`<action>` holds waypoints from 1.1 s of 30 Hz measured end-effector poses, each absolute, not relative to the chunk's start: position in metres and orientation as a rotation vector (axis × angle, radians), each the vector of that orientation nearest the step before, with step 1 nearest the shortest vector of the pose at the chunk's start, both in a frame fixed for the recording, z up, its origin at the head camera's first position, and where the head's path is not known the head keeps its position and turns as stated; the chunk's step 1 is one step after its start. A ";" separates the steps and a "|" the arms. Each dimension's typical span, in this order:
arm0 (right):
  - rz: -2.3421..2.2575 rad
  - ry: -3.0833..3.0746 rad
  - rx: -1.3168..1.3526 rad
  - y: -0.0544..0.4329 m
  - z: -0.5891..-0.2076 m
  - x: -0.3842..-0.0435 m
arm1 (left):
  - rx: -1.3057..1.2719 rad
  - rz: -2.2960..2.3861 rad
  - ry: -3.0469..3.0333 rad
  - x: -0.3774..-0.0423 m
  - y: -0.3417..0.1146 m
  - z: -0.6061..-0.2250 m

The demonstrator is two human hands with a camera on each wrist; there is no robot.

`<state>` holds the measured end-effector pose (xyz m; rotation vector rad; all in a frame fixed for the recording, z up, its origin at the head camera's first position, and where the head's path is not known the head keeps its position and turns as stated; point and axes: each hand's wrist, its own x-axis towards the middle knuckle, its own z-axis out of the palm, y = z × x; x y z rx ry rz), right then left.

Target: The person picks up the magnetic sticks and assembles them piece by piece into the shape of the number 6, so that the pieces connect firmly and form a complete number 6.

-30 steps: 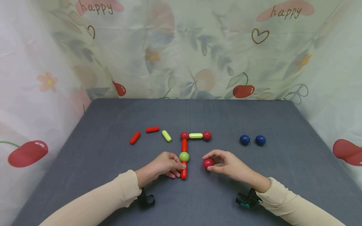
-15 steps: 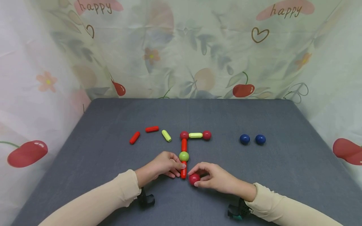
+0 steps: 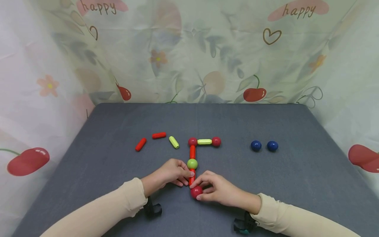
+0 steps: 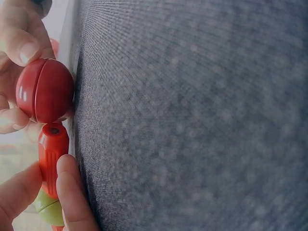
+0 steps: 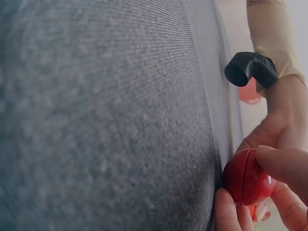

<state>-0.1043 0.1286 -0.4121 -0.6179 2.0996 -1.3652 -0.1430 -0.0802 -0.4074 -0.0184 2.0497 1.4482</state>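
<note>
My left hand [image 3: 174, 172] pinches a red rod [image 3: 192, 177] between thumb and fingers; its upper end meets a green ball [image 3: 192, 164]. With thumb and fingertips, my right hand [image 3: 220, 191] holds a red ball [image 3: 196, 192] at the rod's near end. In the left wrist view the red ball [image 4: 45, 91] sits right at the rod's holed end [image 4: 54, 130]. Beyond the green ball, another red rod [image 3: 192, 152] leads up to a red ball [image 3: 192, 142]. From there a yellow-green rod [image 3: 204, 142] runs right to another red ball [image 3: 216, 142].
Two loose red rods, one upright-slanted [image 3: 140, 144] and one flat across [image 3: 159, 135], lie left of the joined pieces, beside a loose yellow-green rod [image 3: 174, 142]. Two blue balls [image 3: 264, 145] rest at the right on the dark grey table [image 3: 296, 184]. A patterned curtain [image 3: 189, 52] hangs behind.
My right hand has carried the red ball left and toward me, from beside the green ball to the near end of the red rod. The left hand keeps its place on the rod.
</note>
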 end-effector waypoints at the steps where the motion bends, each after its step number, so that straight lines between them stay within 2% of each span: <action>1: -1.368 2.099 -0.621 0.128 -0.412 -0.104 | -0.018 1.448 2.051 -0.143 -0.080 -0.407; 33: -1.325 2.160 -0.578 0.112 -0.413 -0.105 | -0.010 1.452 2.050 -0.144 -0.082 -0.410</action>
